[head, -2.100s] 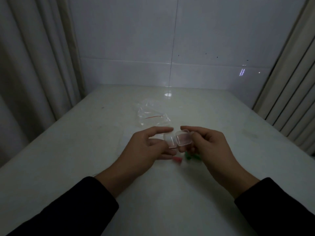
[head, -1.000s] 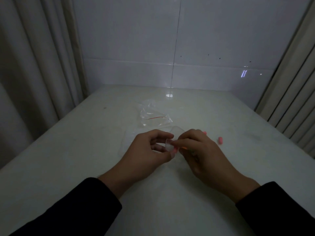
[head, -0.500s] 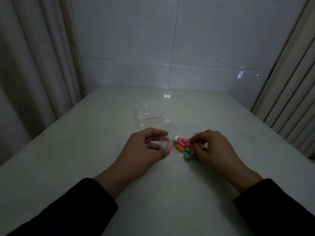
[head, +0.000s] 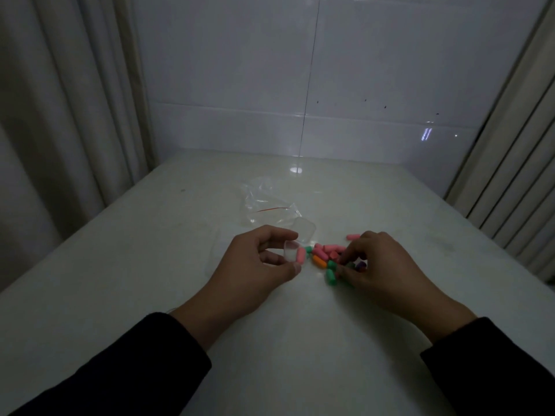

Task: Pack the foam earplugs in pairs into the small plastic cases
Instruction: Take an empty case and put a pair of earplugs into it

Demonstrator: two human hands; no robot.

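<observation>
My left hand holds a small clear plastic case between thumb and forefinger, its lid swung open toward the wall. A pink earplug lies in the case. Just right of it a heap of pink, orange, green and purple foam earplugs lies on the table. My right hand is over the right side of the heap, fingertips curled down among the plugs; whether they pinch one is hidden. A single pink plug lies apart, behind the heap.
A crumpled clear zip bag with a red seal line lies behind the hands on the pale glossy table. Curtains hang at both sides, and a tiled wall stands behind the table's far edge.
Both hands held the case together earlier. The right hand then let go and moved right onto the earplug heap. A pink plug now lies in the open case, still held by the left hand.
</observation>
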